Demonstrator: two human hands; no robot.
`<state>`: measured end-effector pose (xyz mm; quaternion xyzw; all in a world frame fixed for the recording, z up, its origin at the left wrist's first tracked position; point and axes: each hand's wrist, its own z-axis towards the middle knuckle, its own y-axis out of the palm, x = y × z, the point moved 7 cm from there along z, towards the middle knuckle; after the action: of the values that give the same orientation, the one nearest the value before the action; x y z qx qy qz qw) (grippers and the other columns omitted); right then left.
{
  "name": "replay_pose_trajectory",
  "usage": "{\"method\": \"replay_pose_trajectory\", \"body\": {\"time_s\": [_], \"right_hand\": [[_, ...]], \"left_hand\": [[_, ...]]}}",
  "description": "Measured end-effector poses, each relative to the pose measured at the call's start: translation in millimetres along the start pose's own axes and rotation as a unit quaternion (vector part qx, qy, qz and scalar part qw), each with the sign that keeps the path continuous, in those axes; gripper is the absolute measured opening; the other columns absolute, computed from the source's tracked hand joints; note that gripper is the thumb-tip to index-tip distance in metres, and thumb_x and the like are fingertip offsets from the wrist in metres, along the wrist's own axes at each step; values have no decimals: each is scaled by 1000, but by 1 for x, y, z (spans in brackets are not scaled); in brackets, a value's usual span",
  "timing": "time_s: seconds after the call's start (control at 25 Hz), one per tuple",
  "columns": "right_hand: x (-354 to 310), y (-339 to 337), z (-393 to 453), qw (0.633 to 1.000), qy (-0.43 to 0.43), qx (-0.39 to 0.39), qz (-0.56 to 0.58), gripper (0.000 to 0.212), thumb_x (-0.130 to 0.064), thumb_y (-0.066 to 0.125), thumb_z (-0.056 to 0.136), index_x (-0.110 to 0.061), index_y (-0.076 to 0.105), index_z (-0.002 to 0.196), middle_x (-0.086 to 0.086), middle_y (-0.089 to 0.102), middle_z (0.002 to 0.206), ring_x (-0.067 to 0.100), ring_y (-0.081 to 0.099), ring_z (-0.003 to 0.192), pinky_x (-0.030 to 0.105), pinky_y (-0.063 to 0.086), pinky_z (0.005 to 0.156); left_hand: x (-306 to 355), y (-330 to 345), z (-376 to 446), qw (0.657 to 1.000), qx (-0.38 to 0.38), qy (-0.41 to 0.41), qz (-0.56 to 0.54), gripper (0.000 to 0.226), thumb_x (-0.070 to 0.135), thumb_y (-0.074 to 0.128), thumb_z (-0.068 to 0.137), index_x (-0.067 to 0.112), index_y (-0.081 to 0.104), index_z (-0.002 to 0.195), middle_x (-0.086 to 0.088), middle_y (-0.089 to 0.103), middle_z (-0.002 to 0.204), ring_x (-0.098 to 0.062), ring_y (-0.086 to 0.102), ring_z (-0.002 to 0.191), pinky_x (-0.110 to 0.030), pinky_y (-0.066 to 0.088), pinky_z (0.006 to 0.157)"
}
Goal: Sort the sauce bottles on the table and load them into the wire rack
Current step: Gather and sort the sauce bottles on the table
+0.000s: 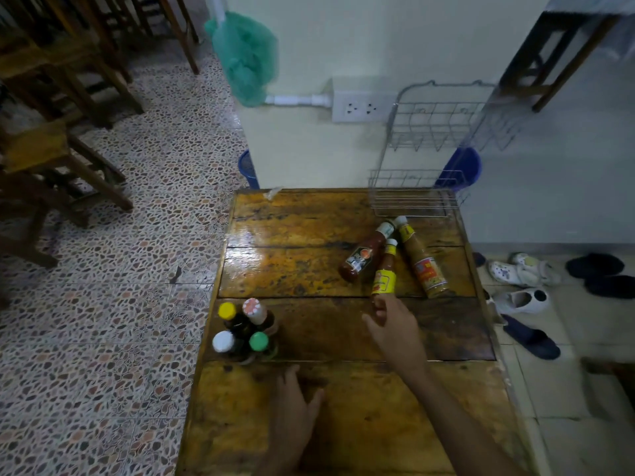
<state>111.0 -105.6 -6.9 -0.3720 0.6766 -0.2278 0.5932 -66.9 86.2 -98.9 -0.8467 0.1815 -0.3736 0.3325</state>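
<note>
- Head camera looked down on a worn wooden table [309, 424], its planks glossy and dark-stained, standing against a pale wall [309, 139] on a speckled tile floor [120, 304].
- Wooden chairs [62, 97] filled the far left of the floor.
- A wire rack [422, 187] with two tiers stood at the table's far right edge, against the wall; no bottle showed in it.
- A green plastic bag [245, 56] hung on the wall corner, and a white double socket [360, 106] sat just left of the rack's upper tier.
- Shoes and sandals [522, 297] lay on the floor to the right of the table.
- The right hand [395, 326] reached forward, its fingers loosely spread and holding nothing; one fingertip touched the base of the yellow-label bottle [385, 269].
- The left hand [295, 410] rested flat on the near planks, fingers relaxed and holding nothing.
- Three bottles lay on their sides near the rack, caps toward it: a red sauce bottle [366, 252] on the left, the yellow-label bottle in the middle, touching it, and a mustard-coloured bottle [424, 262] with a red and yellow label on the right. The writing on all three labels was too blurred to read.
- Four dark bottles [245, 333] stood upright in a tight cluster at the table's left edge, capped yellow, red-and-white, white and green; their labels were hidden from above.
</note>
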Motion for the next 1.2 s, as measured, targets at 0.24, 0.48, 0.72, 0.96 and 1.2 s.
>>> {"method": "replay_pose_trajectory", "body": {"time_s": [0.24,0.48,0.72,0.96,1.2], "right_hand": [[48,-38,73,998,42,15,38,39,-36,73,87,-23,51,117,2,64,108,15,64,91,35,57,75],[75,-5,121,987,122,-51,86,53,-45,71,86,-16,47,123,8,58,121,29,59,108,39,49,84],[86,18,137,975,179,-86,103,65,-50,72,83,-14,44,129,9,57,126,31,58,114,39,47,87],[96,25,141,970,189,-101,114,64,-54,73,78,-17,51,125,5,60,118,26,60,108,38,50,85],[108,17,106,968,180,-114,135,55,-50,77,77,-22,54,118,0,65,107,22,64,99,44,56,85]], "left_hand": [[167,6,77,993,71,92,-37,63,42,73,91,15,46,141,-6,49,139,-24,48,131,-39,46,107],[247,-6,162,986,105,118,60,61,42,68,94,14,44,143,-10,48,138,-29,47,128,-44,45,105],[243,18,194,987,47,97,117,69,53,61,96,16,38,149,-13,45,147,-34,42,137,-51,33,114],[234,25,202,990,36,88,105,69,50,64,95,14,40,148,-12,49,146,-34,48,134,-55,37,113],[212,25,177,997,22,74,23,56,41,73,92,17,50,137,-6,60,129,-27,59,117,-44,52,96]]}}
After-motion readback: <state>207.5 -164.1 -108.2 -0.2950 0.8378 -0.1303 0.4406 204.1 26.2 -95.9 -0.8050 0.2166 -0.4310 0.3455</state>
